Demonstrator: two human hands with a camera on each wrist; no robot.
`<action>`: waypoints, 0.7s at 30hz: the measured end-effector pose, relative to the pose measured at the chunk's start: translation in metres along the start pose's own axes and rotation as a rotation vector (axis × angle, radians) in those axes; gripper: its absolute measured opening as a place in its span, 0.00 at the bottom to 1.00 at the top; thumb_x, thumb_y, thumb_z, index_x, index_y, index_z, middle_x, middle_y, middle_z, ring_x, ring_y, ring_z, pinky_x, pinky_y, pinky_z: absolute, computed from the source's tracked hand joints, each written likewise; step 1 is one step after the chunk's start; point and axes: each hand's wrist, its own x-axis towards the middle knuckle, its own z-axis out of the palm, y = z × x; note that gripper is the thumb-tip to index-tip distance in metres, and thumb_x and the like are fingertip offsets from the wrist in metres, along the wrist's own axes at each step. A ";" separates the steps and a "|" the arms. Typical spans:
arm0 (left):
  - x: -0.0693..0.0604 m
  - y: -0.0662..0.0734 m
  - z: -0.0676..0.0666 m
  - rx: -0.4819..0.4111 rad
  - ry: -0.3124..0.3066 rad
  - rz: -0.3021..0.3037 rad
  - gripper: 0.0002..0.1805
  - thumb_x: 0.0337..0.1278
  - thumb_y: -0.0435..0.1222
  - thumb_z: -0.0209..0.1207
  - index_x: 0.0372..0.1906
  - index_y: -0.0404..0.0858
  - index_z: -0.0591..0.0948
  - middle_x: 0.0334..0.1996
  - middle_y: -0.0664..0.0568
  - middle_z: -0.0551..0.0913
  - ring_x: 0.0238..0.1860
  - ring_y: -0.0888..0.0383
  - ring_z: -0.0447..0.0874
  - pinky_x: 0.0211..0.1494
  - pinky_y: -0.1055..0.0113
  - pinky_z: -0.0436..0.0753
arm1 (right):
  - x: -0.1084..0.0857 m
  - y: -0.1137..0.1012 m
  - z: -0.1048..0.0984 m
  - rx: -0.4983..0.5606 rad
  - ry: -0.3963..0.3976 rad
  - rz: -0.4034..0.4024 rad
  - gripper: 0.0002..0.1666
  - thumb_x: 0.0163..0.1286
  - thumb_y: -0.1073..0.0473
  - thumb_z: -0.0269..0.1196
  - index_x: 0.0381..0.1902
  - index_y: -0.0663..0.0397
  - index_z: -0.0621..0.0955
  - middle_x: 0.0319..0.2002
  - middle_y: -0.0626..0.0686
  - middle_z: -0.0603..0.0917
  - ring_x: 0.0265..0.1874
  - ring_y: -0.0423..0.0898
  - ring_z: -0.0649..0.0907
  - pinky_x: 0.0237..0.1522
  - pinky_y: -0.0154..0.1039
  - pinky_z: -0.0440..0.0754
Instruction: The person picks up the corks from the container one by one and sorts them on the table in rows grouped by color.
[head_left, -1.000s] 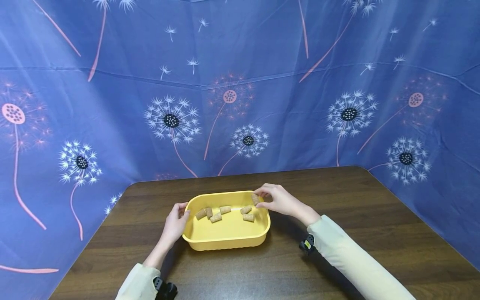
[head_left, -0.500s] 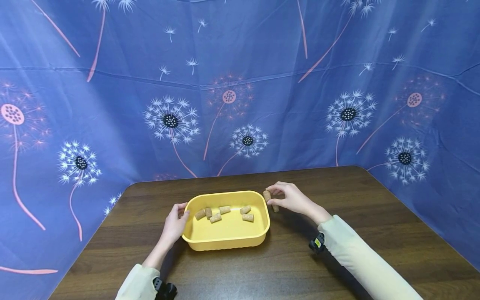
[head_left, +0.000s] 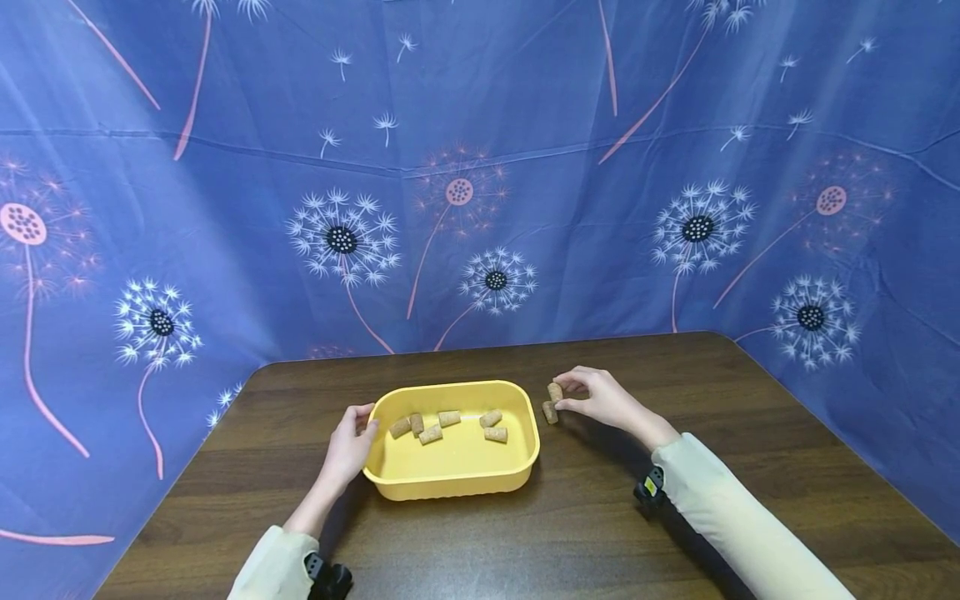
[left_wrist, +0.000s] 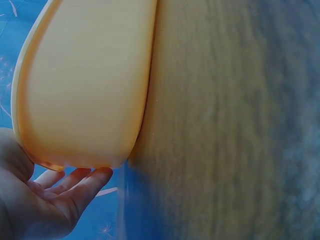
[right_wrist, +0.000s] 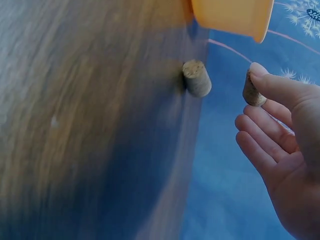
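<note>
My right hand (head_left: 600,397) pinches a cork (head_left: 555,392) between thumb and fingers, just past the right end of a yellow tub (head_left: 450,487). A second cork (head_left: 550,412) stands on the table close below the held one; the right wrist view shows a gap between the held cork (right_wrist: 253,90) and the standing cork (right_wrist: 197,79). My left hand (head_left: 351,446) holds the tub's left end, thumb at the rim. In the left wrist view its fingertips (left_wrist: 102,175) touch the end wall. Several corks (head_left: 431,434) lie inside the tub.
A dark brown wooden table (head_left: 480,550) lies under everything. Behind it and along its sides hangs a blue cloth (head_left: 570,225) with a dandelion pattern. Each wrist bears a small black camera (head_left: 649,487).
My right hand has carried its cork from over the tub's right rim to the table beside it. The standing cork there has come into sight. My left hand stays put.
</note>
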 end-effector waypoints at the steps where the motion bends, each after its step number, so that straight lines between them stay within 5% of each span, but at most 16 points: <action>1: 0.000 0.000 0.000 -0.001 -0.003 -0.005 0.17 0.64 0.28 0.48 0.56 0.25 0.68 0.52 0.30 0.76 0.53 0.39 0.75 0.57 0.49 0.74 | -0.001 0.001 0.000 -0.004 -0.003 0.002 0.21 0.53 0.60 0.71 0.44 0.64 0.81 0.35 0.52 0.84 0.36 0.49 0.83 0.42 0.43 0.82; 21: -0.001 0.002 -0.001 -0.007 -0.022 -0.023 0.18 0.65 0.29 0.48 0.57 0.25 0.68 0.52 0.30 0.75 0.54 0.39 0.74 0.57 0.49 0.74 | -0.014 0.021 -0.001 -0.063 -0.077 0.077 0.21 0.52 0.63 0.71 0.44 0.66 0.81 0.37 0.55 0.84 0.35 0.49 0.84 0.38 0.42 0.82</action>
